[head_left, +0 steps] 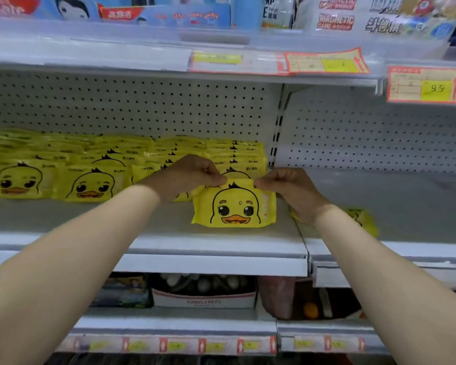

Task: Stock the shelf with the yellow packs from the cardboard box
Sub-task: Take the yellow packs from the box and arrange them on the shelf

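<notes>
Yellow pack [234, 205], glossy, printed with a black-outlined duck face and orange beak, stands upright near the shelf [169, 243] front edge. Left hand [187, 175] and right hand [291, 187] each pinch a top corner. More packs [90, 164] fill rows behind it and leftward.

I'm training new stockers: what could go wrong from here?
The left hand and right hand only pinch the top corners of the yellow pack; released, it may tip forward, since it stands ahead of the rows. The right wrist partly hides a loose pack near the shelf edge; pulling back might knock it off.
</notes>
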`<state>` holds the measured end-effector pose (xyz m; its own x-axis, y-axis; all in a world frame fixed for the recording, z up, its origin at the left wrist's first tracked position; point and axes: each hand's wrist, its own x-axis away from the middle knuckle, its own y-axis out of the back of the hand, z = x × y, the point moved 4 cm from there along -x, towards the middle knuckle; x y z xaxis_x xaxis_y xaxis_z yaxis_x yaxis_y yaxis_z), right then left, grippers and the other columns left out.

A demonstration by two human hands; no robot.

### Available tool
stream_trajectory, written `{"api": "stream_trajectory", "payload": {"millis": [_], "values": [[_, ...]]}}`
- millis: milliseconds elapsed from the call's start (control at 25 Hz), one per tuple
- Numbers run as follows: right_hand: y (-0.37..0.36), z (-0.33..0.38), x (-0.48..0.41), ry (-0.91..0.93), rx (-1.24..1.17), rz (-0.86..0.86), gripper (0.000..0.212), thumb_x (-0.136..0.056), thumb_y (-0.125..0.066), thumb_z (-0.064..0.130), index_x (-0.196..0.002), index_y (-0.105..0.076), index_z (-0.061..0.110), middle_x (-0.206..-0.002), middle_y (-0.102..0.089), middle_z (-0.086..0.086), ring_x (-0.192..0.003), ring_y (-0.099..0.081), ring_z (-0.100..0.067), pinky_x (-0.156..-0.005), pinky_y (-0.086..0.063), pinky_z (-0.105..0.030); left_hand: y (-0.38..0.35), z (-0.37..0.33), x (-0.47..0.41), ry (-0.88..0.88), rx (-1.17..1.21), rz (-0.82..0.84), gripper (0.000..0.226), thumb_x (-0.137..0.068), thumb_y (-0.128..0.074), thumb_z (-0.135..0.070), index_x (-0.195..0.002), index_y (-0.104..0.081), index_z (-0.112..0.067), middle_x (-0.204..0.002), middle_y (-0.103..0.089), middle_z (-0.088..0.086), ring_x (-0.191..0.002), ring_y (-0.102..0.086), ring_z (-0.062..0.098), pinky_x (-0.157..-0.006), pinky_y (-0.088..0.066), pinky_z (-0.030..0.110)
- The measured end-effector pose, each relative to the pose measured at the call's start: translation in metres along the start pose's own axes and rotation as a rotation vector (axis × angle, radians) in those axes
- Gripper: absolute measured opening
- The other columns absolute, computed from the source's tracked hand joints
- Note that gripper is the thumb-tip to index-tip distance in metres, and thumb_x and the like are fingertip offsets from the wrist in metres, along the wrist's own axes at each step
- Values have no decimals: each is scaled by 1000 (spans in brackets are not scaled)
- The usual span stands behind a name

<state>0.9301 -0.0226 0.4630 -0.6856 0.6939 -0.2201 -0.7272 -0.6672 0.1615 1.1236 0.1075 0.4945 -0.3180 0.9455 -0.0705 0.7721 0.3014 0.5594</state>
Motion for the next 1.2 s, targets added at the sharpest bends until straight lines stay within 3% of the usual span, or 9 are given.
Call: {"api": "stream_trajectory", "payload": {"millis": [120, 280, 440, 520, 640, 720, 1000, 1200], "values": [[-4, 2, -6, 64, 51, -65, 6, -83, -74, 2, -80, -69, 3, -83, -72, -9, -83, -68, -15, -82, -53, -27, 4, -9, -12, -80, -179, -2, 19, -79, -80, -30, -73, -65, -19, -79, -67, -5, -69, -56, 3, -59, -39, 19], [-7, 4, -15, 179, 308, -218, 12, -84, -76, 13, -78, -68, 7, -83, -72, -8, -85, -67, -24, -83, -53, -37, 7, -18, -27, -234, -461, -108, 15, -83, -76, -27, -81, -66, -17, -82, -66, -8, -82, -62, 12, -66, -44, 23], [-11, 6, -23, 214, 487, -293, 11, -83, -78, 18, -77, -69, 18, -78, -70, 8, -74, -62, -5, -72, -46, -22, 2, -5, -36, -352, -587, -245, 17, -83, -74, -35, -89, -65, -22, -84, -62, -2, -90, -59, 20, -76, -44, 31], [-13, 1, -24, 192, 531, -292, 9, -83, -78, 18, -80, -70, 18, -79, -69, 10, -73, -59, 2, -69, -41, -16, -4, 4, -35, -357, -613, -225, 40, -76, -77, -46, -104, -59, -23, -90, -55, -2, -97, -53, 20, -82, -41, 32], [-12, -9, -25, 177, 595, -321, 7, -85, -76, 21, -86, -70, 16, -85, -69, 8, -80, -61, -4, -73, -42, -19, -21, 11, -33, -359, -812, -112, 98, -56, -82, -62, -137, -41, -24, -109, -57, 3, -112, -42, 20, -96, -35, 35], [-11, -11, -26, 173, 634, -337, 7, -86, -74, 23, -88, -69, 19, -89, -69, 10, -88, -62, -8, -77, -45, -23, -27, 10, -34, -371, -933, -115, 114, -54, -81, -65, -147, -30, -23, -121, -58, 4, -122, -36, 24, -102, -30, 35], [3, -2, -24, 212, 697, -276, 28, -85, -75, 26, -110, -66, 19, -110, -68, 1, -103, -62, -16, -89, -51, -35, -37, 2, -36, -353, -1022, -196, 108, -61, -78, -64, -148, -29, -23, -132, -47, 2, -130, -30, 26, -113, -19, 36], [53, 16, -11, 136, 816, -277, 24, -86, -72, 30, -108, -65, 23, -113, -66, 1, -108, -59, -20, -93, -49, -36, -52, -20, -29, -361, -1019, -183, 103, -66, -78, -60, -149, -29, -23, -139, -39, 2, -134, -25, 25, -118, -12, 37]]}}
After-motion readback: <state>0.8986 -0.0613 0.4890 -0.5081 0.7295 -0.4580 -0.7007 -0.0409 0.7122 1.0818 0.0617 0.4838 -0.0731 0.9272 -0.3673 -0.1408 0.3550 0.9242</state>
